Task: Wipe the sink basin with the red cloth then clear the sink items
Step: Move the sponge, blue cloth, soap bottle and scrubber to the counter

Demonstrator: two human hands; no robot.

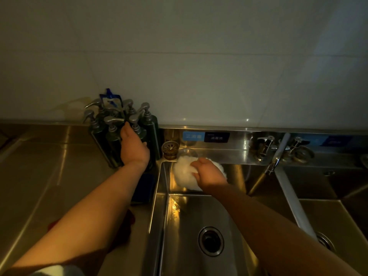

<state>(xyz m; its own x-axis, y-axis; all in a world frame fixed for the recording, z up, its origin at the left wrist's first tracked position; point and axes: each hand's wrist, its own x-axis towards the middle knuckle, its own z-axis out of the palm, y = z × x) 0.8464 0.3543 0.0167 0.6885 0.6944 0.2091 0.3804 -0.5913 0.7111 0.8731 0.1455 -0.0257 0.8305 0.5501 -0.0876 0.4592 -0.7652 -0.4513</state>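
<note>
The steel sink basin lies below me, its round drain open. My right hand grips a white fluffy cloth at the basin's back left corner, just under a clear glass on the back ledge. My left hand holds one of several dark pump bottles standing in a rack on the counter left of the sink. The red cloth lies on the counter, mostly hidden under my left forearm.
A metal drain strainer stands on the ledge beside the bottles. A blue pad lies at the sink's left rim. Taps and a long spout sit at the right, over a second basin.
</note>
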